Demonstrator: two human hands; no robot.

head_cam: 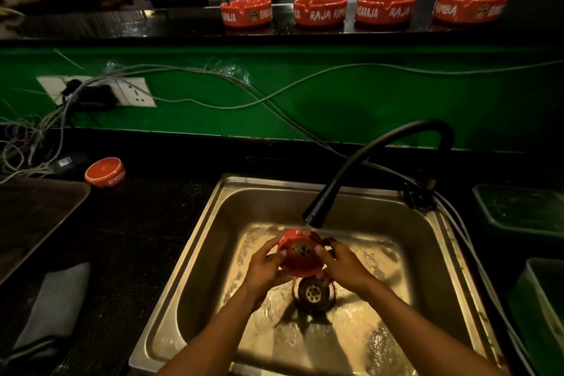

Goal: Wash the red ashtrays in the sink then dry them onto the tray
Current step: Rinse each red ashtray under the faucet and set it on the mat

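Note:
Both my hands hold a red ashtray (300, 252) over the steel sink (213, 223), right under the black tap's spout (314, 217), where water runs onto it. My left hand (265, 265) grips its left side and my right hand (343, 265) grips its right side, thumbs on the face turned toward me. Several more red ashtrays stand in a row on the upper dark bar counter, for example one (246, 12) at the left and one (471, 5) at the right. Another red ashtray (105, 172) lies upside down on the lower counter, beside the dark tray (36, 217).
The drain (313, 294) sits below the hands in the wet basin. A folded cloth (58, 305) lies on the counter at the left. Loose cables (213, 91) and a wall socket (134, 91) run along the green wall. Green plastic tubs (525, 210) stand to the right of the sink.

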